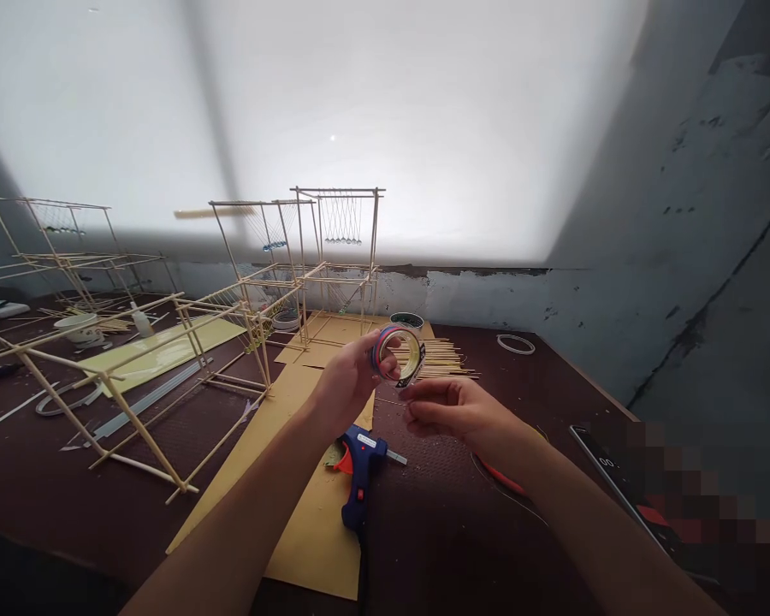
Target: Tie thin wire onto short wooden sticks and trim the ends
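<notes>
My left hand (354,376) grips a ring-shaped spool (380,352) with a blue and red band and a black-and-white label. Some of its fingers reach into the spool's open centre. Just below and right of the spool is my right hand (465,415), thumb and fingers pinched together. Whatever they hold, if anything, is too fine to make out. Beneath my hands lies a blue glue gun (361,475) with an orange trigger, its nozzle pointing right. Under the right forearm, a red-handled tool (504,479) is partly hidden.
Stick frames (186,368) stand at the left; one frame (337,192) at the back carries hanging glass balls. Tan boards (314,560) lie mid-table. Behind the spool are loose sticks (449,358) and a bowl (406,320). A phone (616,479) and wire coil (515,344) lie right.
</notes>
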Demonstrator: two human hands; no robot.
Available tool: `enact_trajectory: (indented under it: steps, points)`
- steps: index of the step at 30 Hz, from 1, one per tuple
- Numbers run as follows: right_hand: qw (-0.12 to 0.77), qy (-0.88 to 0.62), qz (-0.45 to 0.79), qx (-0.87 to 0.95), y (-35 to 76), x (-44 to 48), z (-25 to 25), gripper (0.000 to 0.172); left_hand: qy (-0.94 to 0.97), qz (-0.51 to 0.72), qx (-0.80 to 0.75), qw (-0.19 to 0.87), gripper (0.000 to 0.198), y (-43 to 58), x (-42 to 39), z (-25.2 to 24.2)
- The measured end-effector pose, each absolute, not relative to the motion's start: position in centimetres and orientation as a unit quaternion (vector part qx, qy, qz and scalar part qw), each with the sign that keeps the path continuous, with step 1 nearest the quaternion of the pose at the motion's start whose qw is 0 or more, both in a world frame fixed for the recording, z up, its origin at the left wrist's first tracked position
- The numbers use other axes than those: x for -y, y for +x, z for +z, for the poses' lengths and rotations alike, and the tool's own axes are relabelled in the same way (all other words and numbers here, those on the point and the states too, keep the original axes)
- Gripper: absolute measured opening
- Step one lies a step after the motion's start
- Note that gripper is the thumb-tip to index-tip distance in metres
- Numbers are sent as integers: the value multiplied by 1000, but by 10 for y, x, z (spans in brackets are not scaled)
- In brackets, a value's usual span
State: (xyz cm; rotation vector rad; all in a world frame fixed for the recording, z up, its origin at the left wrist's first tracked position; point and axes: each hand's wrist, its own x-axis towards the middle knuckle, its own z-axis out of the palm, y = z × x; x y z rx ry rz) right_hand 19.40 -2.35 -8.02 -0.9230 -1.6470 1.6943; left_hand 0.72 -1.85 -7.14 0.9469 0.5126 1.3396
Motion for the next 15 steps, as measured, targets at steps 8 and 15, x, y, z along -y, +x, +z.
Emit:
enact_trajectory:
  steps: [8,15]
  points:
    - [374,-290,609,637,211,29,-53,12,588,584,-415,377,28,8,12,-83]
    - [304,-664,62,680,289,-21,-58,15,394,630,-304,596,25,4,15,-67]
